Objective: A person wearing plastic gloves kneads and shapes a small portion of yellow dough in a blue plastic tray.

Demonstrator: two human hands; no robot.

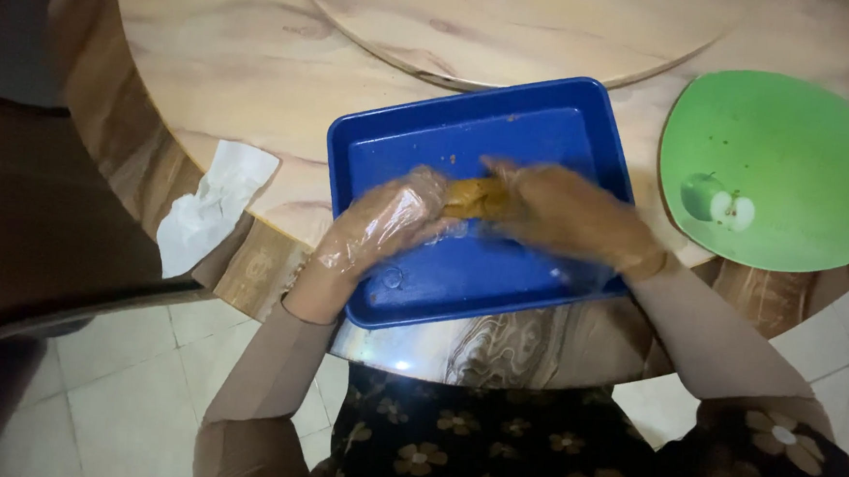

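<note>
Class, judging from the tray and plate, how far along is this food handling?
Done: green square plate holds only crumbs. In hand: gloved left hand and right hand grip a yellow-brown food piece over the blue rectangular plastic tray. Left: cannot tell.

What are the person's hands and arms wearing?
Both hands wear thin, see-through, crinkly plastic gloves: the left hand and the right hand, which is blurred. Both arms have long, plain beige sleeves reaching the wrists. Below them shows dark clothing with tan flowers.
</note>
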